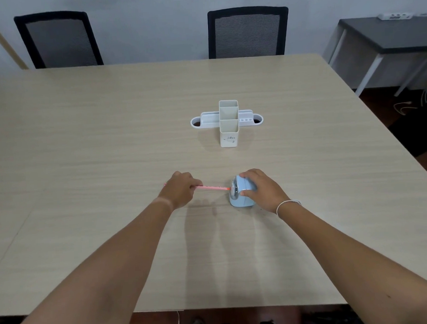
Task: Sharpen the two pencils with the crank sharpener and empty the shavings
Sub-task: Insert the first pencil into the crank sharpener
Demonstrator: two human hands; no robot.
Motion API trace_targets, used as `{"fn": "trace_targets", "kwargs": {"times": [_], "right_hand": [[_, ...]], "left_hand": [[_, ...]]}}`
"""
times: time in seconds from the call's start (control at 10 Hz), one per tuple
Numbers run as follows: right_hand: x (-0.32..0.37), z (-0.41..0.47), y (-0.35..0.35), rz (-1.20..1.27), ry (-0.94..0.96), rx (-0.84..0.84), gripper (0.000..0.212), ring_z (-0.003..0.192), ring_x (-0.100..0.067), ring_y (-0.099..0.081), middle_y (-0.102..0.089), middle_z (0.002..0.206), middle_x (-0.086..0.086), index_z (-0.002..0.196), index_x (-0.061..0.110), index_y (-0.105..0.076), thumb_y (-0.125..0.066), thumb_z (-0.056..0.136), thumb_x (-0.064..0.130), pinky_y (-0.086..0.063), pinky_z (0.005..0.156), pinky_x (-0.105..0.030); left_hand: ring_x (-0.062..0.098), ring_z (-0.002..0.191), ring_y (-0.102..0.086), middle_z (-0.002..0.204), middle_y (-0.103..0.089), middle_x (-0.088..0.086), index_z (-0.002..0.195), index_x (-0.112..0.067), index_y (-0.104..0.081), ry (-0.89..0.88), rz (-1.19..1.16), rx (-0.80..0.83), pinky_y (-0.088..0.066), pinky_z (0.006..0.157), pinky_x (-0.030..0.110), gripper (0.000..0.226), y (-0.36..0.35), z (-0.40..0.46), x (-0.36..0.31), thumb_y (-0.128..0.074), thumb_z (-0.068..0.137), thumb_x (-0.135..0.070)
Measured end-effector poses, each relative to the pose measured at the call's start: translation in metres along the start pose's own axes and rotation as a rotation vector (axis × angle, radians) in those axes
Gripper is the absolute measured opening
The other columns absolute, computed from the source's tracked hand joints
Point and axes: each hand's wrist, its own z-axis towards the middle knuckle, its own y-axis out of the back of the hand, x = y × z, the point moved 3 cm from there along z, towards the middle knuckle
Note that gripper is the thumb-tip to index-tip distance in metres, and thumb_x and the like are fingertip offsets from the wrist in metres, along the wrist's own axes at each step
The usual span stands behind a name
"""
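A: What's happening nearest us?

B: The left hand (182, 190) is pinching the pink pencil (212, 187), pointing its tip at the face of the blue crank sharpener (240, 192). The right hand (260, 186) is gripping the sharpener's body, steadying it on the table (109, 142).

A: Advice?

B: I'd be keeping the pencil level and straight with the hole, pressing the sharpener down while feeding.

A: Farther back?

B: The white desk organizer (228, 123) is standing well apart; no second pencil is showing.
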Motion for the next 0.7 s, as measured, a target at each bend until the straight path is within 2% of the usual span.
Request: {"fn": "trace_targets", "kwargs": {"times": [0.5,0.7], "right_hand": [[0.000,0.000,-0.001,0.004,0.001,-0.008,0.044,0.116,-0.020,-0.047,-0.042,0.134,0.001,0.126,0.020,-0.045,-0.060,0.085,0.024,-0.041,0.091,-0.031],[-0.001,0.001,-0.001,-0.003,0.005,-0.010,0.045,0.117,-0.020,-0.047,-0.042,0.134,0.001,0.126,0.020,-0.045,-0.061,0.084,0.024,-0.041,0.091,-0.031]], "left_hand": [[0.030,0.117,-0.044,0.110,-0.063,0.007,0.118,-0.029,-0.064,0.048,-0.047,0.083,-0.037,0.102,0.046,0.040,-0.010,0.006,0.009,-0.037,0.094,-0.010],[0.029,0.111,-0.050,0.102,-0.066,0.003,0.112,-0.032,-0.067,0.043,-0.108,0.079,-0.039,0.102,0.047,0.044,-0.013,0.008,0.015,-0.039,0.090,-0.006]]}}
